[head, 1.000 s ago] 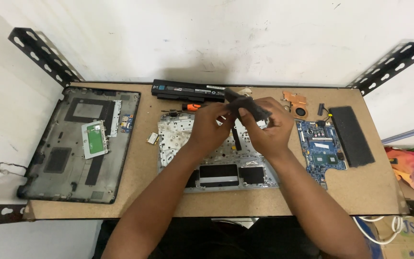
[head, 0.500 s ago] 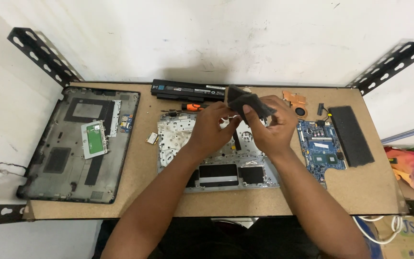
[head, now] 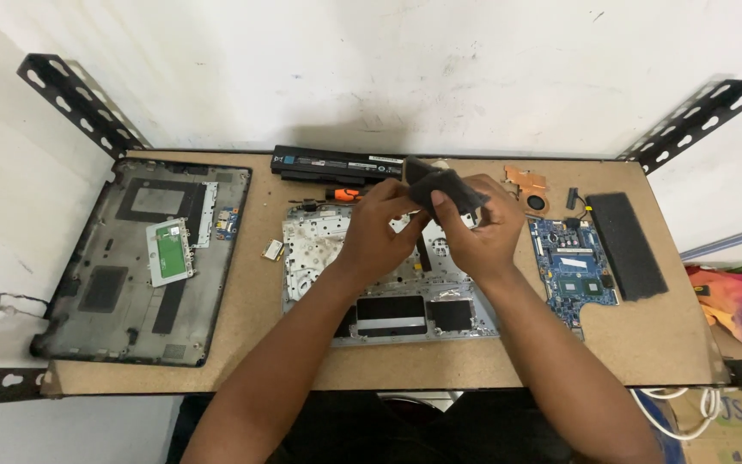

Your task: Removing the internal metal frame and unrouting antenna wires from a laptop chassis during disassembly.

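My left hand point(head: 384, 228) and my right hand point(head: 478, 232) meet above the middle of the table, both gripping a small flat black part point(head: 444, 187) lifted off the surface. Right beneath them lies an opened silver laptop frame point(head: 319, 258), its metal plate facing up and partly hidden by my arms. An orange-handled screwdriver point(head: 343, 195) lies just beyond my left hand.
A long black battery point(head: 337, 165) lies along the far edge. A dark laptop bottom cover point(head: 113, 283) fills the left side. On the right are a blue circuit board point(head: 573, 271), a black foam strip point(head: 627, 245), a copper heat pipe with fan point(head: 527, 187), and a small loose chip point(head: 273, 250).
The black part has been lifted slightly and tilted between my hands. Both hands stayed over the middle of the frame.
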